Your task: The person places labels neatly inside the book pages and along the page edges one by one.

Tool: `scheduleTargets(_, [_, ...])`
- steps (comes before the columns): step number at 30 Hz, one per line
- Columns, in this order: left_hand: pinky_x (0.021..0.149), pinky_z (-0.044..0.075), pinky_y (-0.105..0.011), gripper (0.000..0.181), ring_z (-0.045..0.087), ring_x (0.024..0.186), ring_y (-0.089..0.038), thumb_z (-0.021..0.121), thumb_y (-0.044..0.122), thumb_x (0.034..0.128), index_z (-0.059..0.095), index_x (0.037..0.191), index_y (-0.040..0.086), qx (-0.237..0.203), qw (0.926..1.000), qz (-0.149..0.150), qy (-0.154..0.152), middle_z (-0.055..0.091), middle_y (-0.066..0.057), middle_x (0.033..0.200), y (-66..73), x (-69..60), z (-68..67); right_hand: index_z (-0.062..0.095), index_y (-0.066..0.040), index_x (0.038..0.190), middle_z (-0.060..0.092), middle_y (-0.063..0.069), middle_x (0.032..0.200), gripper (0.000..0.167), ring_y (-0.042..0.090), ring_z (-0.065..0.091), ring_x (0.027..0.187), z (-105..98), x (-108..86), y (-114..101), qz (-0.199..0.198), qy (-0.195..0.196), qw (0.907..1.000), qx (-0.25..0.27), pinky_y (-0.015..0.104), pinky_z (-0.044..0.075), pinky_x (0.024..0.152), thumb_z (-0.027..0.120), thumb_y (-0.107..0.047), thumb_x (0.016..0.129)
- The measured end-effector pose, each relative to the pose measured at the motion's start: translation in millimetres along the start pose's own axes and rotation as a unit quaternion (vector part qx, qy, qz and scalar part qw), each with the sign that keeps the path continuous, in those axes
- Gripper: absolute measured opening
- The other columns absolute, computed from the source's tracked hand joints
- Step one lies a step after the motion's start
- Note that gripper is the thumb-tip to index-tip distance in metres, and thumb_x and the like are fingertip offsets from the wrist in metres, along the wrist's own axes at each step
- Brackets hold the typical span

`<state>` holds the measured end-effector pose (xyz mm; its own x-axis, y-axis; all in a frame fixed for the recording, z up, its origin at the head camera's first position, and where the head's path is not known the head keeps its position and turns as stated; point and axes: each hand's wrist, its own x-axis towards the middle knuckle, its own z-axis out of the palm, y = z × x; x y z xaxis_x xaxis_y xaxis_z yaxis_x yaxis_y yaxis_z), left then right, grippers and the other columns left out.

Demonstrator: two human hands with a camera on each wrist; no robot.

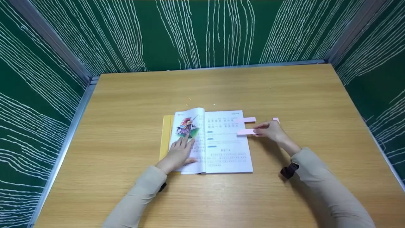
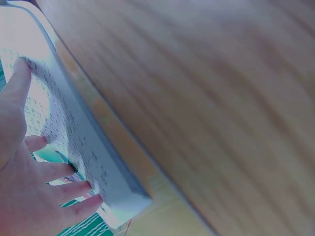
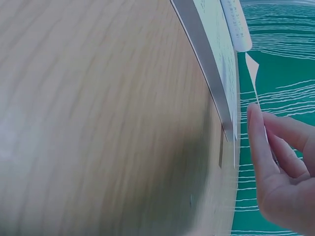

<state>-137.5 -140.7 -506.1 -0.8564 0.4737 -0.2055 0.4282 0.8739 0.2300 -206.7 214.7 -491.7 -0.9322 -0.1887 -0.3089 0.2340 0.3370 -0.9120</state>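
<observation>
1. An open book [image 1: 211, 142] lies on the wooden table [image 1: 215, 202], with yellow showing along its left side.
2. The left hand [image 1: 178, 153] rests on the left page, fingers spread over the colored picture [image 1: 187, 126].
3. The right hand [image 1: 270, 130] pinches a pink strip [image 1: 245, 132], whose free end is over the right page.
4. A second pink strip [image 1: 250, 119] juts from that page's edge, farther up.
5. Another pink piece [image 1: 276, 120] shows behind the right hand, mostly hidden, so its shape is unclear.
</observation>
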Motion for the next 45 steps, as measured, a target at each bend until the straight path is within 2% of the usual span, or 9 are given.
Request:
scheduleTargets(7, [0.100, 0.023, -0.053, 0.081, 0.019, 0.127, -0.044, 0.050, 0.053, 0.0797, 0.023, 0.139, 0.004, -0.009, 1.0000, -0.002, 0.001, 0.010, -0.024, 0.144, 0.7, 0.0, 0.0, 0.052, 0.021, 0.107, 0.065, 0.007, 0.076, 0.031, 0.008, 0.063, 0.064, 3, 4.4, 2, 0.008, -0.001, 0.9998, 0.016, 0.024, 0.052, 0.068, 0.058, 0.005, 0.081])
scheduleTargets(12, [0.100, 0.021, -0.053, 0.081, 0.018, 0.127, -0.044, 0.050, 0.052, 0.0798, 0.023, 0.139, 0.004, -0.015, 0.9999, -0.001, 0.000, 0.010, -0.025, 0.144, 0.6, -0.1, 0.8, 0.052, 0.021, 0.105, 0.064, 0.006, 0.074, 0.029, 0.008, 0.062, 0.062, 4, 6.3, 4, 0.007, 0.004, 0.9999, 0.011, 0.023, 0.052, 0.065, 0.057, 0.006, 0.081])
scheduleTargets(18, [0.101, 0.020, -0.053, 0.081, 0.017, 0.128, -0.043, 0.050, 0.052, 0.0801, 0.022, 0.140, 0.005, -0.017, 0.9998, -0.005, -0.003, 0.009, -0.023, 0.144, 0.2, -0.3, 1.1, 0.051, 0.023, 0.105, 0.064, 0.005, 0.073, 0.030, 0.009, 0.063, 0.062, 5, 7.9, 4, 0.010, 0.002, 0.9995, 0.031, 0.022, 0.052, 0.065, 0.056, 0.007, 0.081])
scheduleTargets(45, [0.102, 0.020, -0.053, 0.080, 0.018, 0.128, -0.043, 0.050, 0.050, 0.0813, 0.023, 0.139, 0.003, -0.018, 0.9998, -0.001, 0.001, 0.011, -0.024, 0.144, -0.2, 0.2, 1.6, 0.054, 0.022, 0.101, 0.064, 0.010, 0.076, 0.025, 0.009, 0.063, 0.060, 7, 12.0, 11, -0.003, 0.007, 1.0000, -0.005, 0.023, 0.053, 0.063, 0.056, 0.007, 0.081])
